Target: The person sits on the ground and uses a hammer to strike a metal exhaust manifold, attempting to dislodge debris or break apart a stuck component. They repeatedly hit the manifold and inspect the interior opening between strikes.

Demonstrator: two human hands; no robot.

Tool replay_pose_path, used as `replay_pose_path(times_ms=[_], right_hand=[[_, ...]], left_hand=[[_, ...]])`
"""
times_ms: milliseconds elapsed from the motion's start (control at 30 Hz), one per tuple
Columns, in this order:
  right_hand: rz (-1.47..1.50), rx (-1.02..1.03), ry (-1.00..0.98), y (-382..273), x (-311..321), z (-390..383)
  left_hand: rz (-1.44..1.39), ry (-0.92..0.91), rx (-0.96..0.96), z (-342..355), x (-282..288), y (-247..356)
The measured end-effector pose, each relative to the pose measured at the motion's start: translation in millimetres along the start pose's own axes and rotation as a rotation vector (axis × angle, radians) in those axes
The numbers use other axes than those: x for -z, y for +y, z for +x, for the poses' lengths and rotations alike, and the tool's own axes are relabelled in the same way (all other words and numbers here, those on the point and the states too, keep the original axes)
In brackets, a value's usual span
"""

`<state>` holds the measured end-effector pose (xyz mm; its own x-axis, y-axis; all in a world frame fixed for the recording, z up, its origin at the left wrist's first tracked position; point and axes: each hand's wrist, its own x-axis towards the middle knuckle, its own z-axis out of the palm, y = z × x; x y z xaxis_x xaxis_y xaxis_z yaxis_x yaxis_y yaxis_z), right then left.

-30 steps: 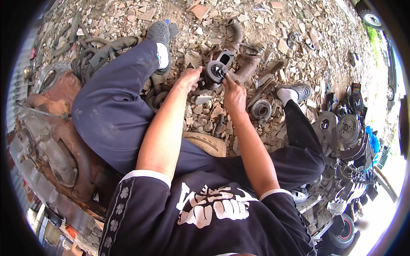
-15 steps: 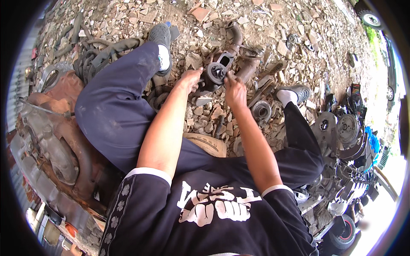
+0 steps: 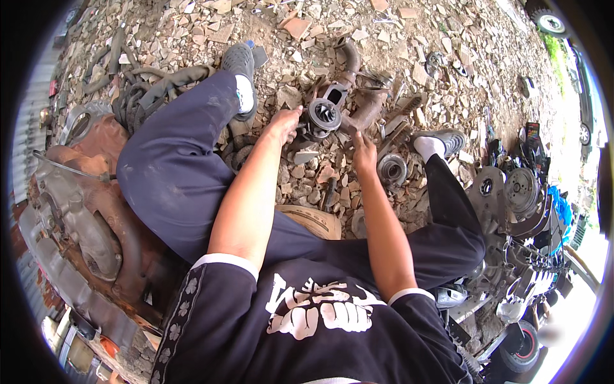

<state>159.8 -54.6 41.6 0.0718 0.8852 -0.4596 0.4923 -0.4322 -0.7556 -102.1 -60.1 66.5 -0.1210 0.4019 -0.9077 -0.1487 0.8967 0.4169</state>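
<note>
A turbocharger [image 3: 324, 114] lies on the rubble in front of me, its bladed wheel exposed and facing up inside a round grey rim. At its left side is my left hand [image 3: 284, 123], fingers curled against the edge of the housing. My right hand [image 3: 364, 153] is just to the right and nearer to me, apart from the wheel, with its fingers closed. A small dark brown piece [image 3: 348, 125] shows at those fingertips, too unclear to name. A rusty curved pipe [image 3: 350, 56] extends from the far side of the turbocharger.
A round metal ring part [image 3: 392, 168] lies right of my right hand. Old hoses [image 3: 160, 84] are heaped beyond my left knee, beside a large rusty engine part [image 3: 96, 237]. Metal parts [image 3: 518, 198] are piled at the right. Loose stones cover the ground.
My right hand has drawn back from the turbocharger's rim toward me and to the right, uncovering the rim. My left hand stays at the left side.
</note>
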Motion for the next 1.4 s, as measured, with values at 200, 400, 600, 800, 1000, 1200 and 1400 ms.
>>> replay_pose_path(times_ms=[200,400,600,800,1000,1200,1400], right_hand=[[-0.34,-0.253,-0.014,49,-3,-44],[-0.012,-0.236,-0.034,66,-4,-36],[0.741,-0.509,-0.201,1,9,-46],[0.791,-0.462,-0.201,9,14,-42],[0.741,-0.425,-0.113,63,11,-18],[0.368,-0.383,-0.013,85,0,-9],[-0.401,-0.3,-0.03,42,-21,-21]], left_hand=[[0.013,0.047,0.0,1,-1,-1],[0.026,0.039,-0.057,-1,-6,2],[0.032,0.076,-0.078,9,-2,-4],[0.033,0.067,-0.084,6,-5,-1],[0.023,0.028,-0.093,14,-4,-2],[0.551,0.15,-0.177,-1,-4,15],[0.952,0.222,-0.263,-56,2,37]])
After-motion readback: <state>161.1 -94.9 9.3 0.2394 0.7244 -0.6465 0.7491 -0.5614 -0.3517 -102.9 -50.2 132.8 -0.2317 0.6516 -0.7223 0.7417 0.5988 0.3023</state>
